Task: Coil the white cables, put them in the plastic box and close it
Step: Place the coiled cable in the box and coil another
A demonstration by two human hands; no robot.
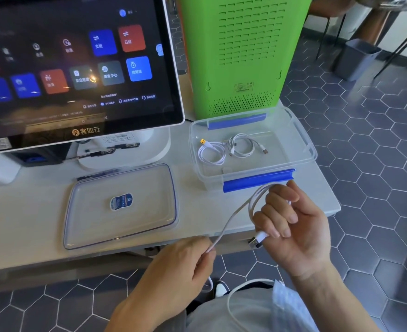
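Observation:
A white cable runs between my two hands in front of the table edge. My right hand holds a few loops of it wound around the fingers, with the USB plug sticking out below. My left hand pinches the cable's free stretch lower down; the rest trails onto my lap. The clear plastic box with blue clips stands open on the table and holds two coiled white cables. Its clear lid lies flat to the left.
A touchscreen terminal on a white stand fills the back left. A green perforated machine stands right behind the box. The table edge runs just past the box on the right; a grey bin and chair legs stand on the tiled floor.

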